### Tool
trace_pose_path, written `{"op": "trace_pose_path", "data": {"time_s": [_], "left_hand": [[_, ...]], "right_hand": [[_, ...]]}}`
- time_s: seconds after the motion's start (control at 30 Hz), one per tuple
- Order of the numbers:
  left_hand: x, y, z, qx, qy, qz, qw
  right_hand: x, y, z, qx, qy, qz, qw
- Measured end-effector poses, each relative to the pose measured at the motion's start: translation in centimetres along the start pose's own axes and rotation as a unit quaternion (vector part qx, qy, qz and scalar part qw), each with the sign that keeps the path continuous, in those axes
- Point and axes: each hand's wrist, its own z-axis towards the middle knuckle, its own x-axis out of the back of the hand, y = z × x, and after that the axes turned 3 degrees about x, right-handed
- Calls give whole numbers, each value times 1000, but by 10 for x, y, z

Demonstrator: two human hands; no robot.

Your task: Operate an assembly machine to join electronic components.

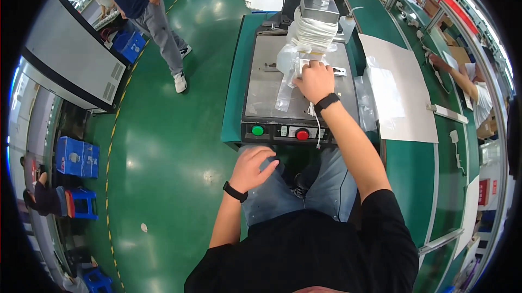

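Note:
My right hand (316, 82) reaches under the head of a press machine, its fingers curled onto a small white part (300, 64) at the fixture. Those fingers hide most of the part, so its kind is unclear. A white cord (318, 128) hangs from beneath this hand over the front of the metal bed (266, 97). White cloth-like wrapping (312, 31) covers the press head just above, and clear plastic film (284, 94) lies beside the fixture. Over my lap, near the green button (258, 130), my left hand (252, 168) is empty, thumb and fingers apart.
A red button (302, 134) sits on the machine's front panel. Right of the bed lie plastic bags (386, 94) on a large pale sheet (405, 124), beside a conveyor line. One person (155, 21) stands on the left walkway; another person's arm (454, 73) reaches in from the right.

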Motion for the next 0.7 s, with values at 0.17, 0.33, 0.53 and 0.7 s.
{"op": "trace_pose_path", "data": {"time_s": [0.17,0.33,0.53,0.7], "left_hand": [[-6,-8,13,28,34,-37,998],[-15,-33,19,146,108,-161,970],[-23,-47,19,199,122,-216,948],[-27,-45,22,190,125,-192,955]], "right_hand": [[24,27,-34,39,67,148,986],[41,47,-135,-174,67,329,926],[20,52,-213,-238,16,425,873],[10,48,-215,-193,86,471,857]]}}
